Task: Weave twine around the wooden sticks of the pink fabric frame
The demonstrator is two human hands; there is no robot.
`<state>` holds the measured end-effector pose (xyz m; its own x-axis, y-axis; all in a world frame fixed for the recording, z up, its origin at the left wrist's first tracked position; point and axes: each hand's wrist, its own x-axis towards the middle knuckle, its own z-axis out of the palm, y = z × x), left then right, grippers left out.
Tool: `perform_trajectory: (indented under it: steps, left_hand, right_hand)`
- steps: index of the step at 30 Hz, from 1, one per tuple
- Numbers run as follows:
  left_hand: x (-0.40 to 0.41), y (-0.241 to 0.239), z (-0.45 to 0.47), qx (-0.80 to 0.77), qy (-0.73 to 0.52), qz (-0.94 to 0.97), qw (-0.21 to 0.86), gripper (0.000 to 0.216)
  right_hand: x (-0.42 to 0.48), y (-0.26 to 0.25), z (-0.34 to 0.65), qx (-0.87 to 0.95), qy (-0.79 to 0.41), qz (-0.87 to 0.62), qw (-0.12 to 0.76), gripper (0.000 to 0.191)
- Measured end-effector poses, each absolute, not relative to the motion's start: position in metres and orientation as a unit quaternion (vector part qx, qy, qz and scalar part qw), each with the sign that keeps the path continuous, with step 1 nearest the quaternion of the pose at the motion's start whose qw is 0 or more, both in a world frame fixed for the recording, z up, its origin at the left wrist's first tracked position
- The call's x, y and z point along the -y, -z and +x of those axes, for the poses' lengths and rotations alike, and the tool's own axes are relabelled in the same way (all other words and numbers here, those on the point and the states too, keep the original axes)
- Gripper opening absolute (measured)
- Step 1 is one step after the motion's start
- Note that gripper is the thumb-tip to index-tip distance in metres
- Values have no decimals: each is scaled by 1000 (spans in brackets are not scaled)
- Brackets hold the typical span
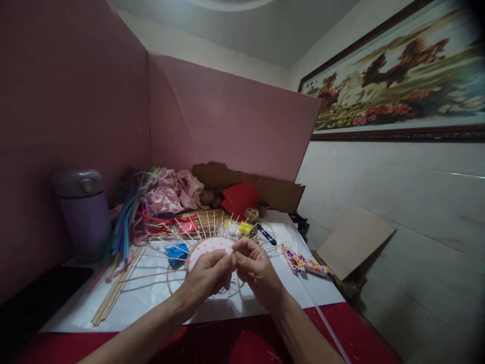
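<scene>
At the left of the frame a purple tumbler [84, 220] with a grey lid stands upright. Just beside it lies a bunch of fuzzy coloured stems [127, 227], and below them, at the lower left, a bundle of pale sticks [115, 289] rests slantwise on the white sheet [162, 303]. Past the stems a heap of pink dotted cloth [172, 192] is crumpled. A small blue bundle [177, 254] comes next, left of the round dotted piece [206, 246] that I have in front of me, just below the centre of the frame, with thin sticks fanning out from its rim.

My left hand [212, 271] overlaps the piece's lower part in view, fingers curled narrow. My right hand [257, 270] meets it by the piece's right edge, thumb and fingertips drawn close together. I cannot tell what either hand pinches, as my own fingers hide it.

Behind them are a red sheet [241, 198] and a coil of twine [251, 215]. Further right lie a flower-patterned cloth [293, 259], then a cardboard sheet [356, 242] leaning by the wall, below a framed horse picture [397, 76] at the upper right.
</scene>
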<state>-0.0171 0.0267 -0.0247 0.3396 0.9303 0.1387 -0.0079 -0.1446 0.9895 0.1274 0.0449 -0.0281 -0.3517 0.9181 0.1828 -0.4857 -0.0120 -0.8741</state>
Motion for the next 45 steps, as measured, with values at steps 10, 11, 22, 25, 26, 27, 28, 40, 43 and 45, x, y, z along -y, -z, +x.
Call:
perform_trajectory:
  steps: [10, 11, 22, 25, 26, 27, 28, 40, 43, 45]
  left_hand:
    - [-25, 41, -9, -335, -437, 595, 585, 38]
    - [-26, 44, -8, -333, -427, 603, 586, 37]
    - [-22, 31, -10, -302, -435, 486, 695, 34]
    - [-23, 31, -10, -263, -441, 405, 756, 25]
    - [-23, 31, -11, -256, -447, 382, 768, 20]
    - [-23, 30, -12, -254, -451, 358, 777, 16]
    - [-23, 29, -13, -261, -453, 332, 785, 12]
    - [-15, 20, -14, -289, -454, 234, 810, 10]
    - [-14, 20, -13, -303, -457, 220, 807, 7]
    - [-13, 20, -13, -302, -457, 209, 810, 9]
  right_hand:
    - [-47, 29, 127, 396, -715, -157, 554, 20]
    - [-48, 29, 128, 388, -722, -152, 552, 21]
    - [-46, 34, 126, 442, -705, -148, 534, 21]
    - [-45, 35, 125, 501, -660, -139, 543, 15]
    - [-45, 35, 124, 517, -642, -136, 550, 14]
    - [-45, 35, 124, 532, -625, -135, 556, 12]
    - [-44, 34, 124, 543, -610, -136, 560, 11]
    - [-41, 33, 123, 573, -567, -149, 573, 10]
    - [-41, 32, 123, 569, -573, -139, 572, 10]
    - [-41, 32, 123, 573, -574, -132, 570, 10]
